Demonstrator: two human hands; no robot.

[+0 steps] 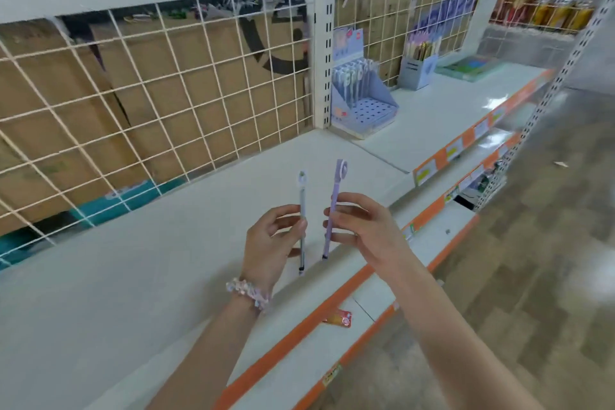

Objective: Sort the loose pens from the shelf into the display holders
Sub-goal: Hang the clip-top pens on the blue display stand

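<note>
Left hand (pixel 271 240) pinching a grey pen (pixel 302 223), right hand (pixel 361 226) pinching a purple pen (pixel 332 213), both upright above the shelf (pixel 166 260), well short of the blue holder (pixel 362 100). Risk: loose fingertip grips, so slipping; similar pens, so mis-sorting.

- Two bare forearms are seen, with no sleeves reaching the wrists.
- A beaded bracelet (pixel 248 293) of pale pink, white and clear pieces is worn around the left wrist.
- Nothing is worn on the right wrist.
</note>
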